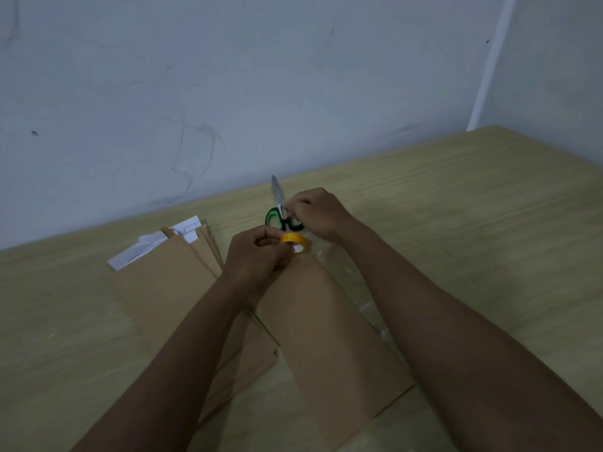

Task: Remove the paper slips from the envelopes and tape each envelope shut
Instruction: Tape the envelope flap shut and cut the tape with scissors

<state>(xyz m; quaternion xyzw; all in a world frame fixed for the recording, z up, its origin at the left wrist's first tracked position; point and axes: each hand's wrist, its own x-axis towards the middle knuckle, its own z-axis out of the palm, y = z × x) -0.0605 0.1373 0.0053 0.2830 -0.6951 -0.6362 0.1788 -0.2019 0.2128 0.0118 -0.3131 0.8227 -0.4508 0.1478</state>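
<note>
A brown envelope [329, 347] lies lengthwise in front of me on the wooden table [473, 197]. My left hand [257, 256] grips a small yellow tape roll [293, 239] just above the envelope's far end. My right hand [313, 210] is curled beyond the roll, its fingertips pinched together at the scissors [281, 210]; whether it holds tape or the scissors I cannot tell. The scissors have green and black handles and lie with the blades pointing away. To the left lies a stack of brown envelopes [169, 282], with white paper slips [140, 252] sticking out of their far ends.
A clear plastic sheet [346, 275] lies under the right side of the front envelope. A grey wall [228, 93] runs along the table's far edge, close behind the scissors. Bare wood extends to the right and at the near left.
</note>
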